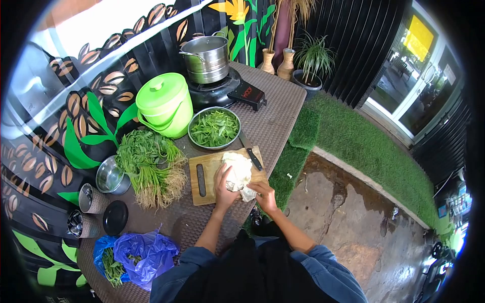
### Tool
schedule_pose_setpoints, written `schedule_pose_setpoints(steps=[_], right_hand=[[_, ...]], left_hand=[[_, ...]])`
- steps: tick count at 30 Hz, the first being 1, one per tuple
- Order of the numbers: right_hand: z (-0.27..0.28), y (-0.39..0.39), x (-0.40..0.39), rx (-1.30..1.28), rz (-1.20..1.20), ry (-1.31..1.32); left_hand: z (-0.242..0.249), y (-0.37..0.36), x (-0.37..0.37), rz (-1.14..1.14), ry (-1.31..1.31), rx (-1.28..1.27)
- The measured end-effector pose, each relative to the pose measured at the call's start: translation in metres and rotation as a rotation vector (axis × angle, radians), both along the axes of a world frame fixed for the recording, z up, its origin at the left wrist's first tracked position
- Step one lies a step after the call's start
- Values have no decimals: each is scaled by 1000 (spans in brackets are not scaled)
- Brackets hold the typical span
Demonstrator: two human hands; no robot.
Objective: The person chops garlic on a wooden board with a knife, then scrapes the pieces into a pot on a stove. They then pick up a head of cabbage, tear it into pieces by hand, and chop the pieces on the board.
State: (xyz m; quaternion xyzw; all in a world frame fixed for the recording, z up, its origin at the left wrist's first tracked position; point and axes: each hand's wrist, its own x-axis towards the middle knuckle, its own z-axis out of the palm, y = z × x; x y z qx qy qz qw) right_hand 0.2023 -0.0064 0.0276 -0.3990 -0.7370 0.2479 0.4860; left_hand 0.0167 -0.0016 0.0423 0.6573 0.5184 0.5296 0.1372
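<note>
A white crumpled bundle (238,169), either cloth or a thin bag, rests over the wooden cutting board (202,169). My left hand (223,187) curves round its left side and lower edge. At its lower right, the fingers of my right hand (264,196) pinch a loose white end. What the bundle contains is hidden. Along the board's upper right lies a black-handled knife (254,159). Just beyond the board stands a metal bowl (193,142) of cut green leaves (216,128).
Left of the board are rooted greens (151,166), a small metal bowl (118,183) and blue plastic bags (146,255). A lidded green bucket (164,103) stands behind, near a metal pot (207,63) on a stove (214,92). The table edge (287,134) runs along the right.
</note>
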Motion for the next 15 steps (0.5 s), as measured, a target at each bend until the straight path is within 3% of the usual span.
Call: schedule_pose_setpoints(steps=[3,5,8,15], right_hand=[[1,7,1,44,32,-17],[3,11,0,-109,-7,68],[10,13,-2,-147,11,74],[7,14,-11,-129,28,37]], left_hand=[[-4,-4,-1,-12,-24,23],[-14,-6,-5,12,291,137],[-21,-13,-8,26,443,170],[-9,-24,2,137,512,38]])
